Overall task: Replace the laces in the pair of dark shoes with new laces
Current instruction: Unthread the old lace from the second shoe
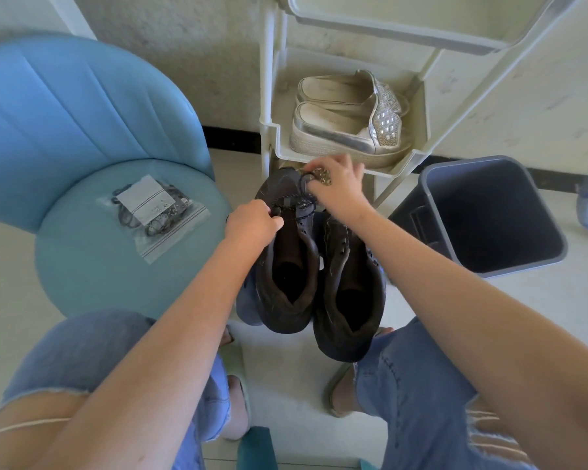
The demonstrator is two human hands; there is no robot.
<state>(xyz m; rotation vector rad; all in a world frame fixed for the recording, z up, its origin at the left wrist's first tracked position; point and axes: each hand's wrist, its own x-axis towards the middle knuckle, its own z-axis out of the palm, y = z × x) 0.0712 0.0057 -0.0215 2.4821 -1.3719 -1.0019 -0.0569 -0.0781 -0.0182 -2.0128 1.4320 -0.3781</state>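
Two dark shoes stand side by side on the floor between my knees, toes pointing away. The left shoe (287, 266) has a dark lace (294, 198) across its front eyelets. My left hand (252, 223) pinches the lace at the shoe's left side. My right hand (336, 188) pinches a loop of the same lace near the toe. The right shoe (352, 300) shows bare eyelets with no lace visible. A clear zip bag (153, 215) with dark laces and a white card lies on the blue chair seat (92, 266).
A cream plastic shoe rack (418, 154) stands just beyond the shoes, with silver platform shoes (350, 120) on its shelf. A grey bin (489, 215) sits to the right. The blue chair backrest (75, 106) is at the left. My sandalled feet flank the shoes.
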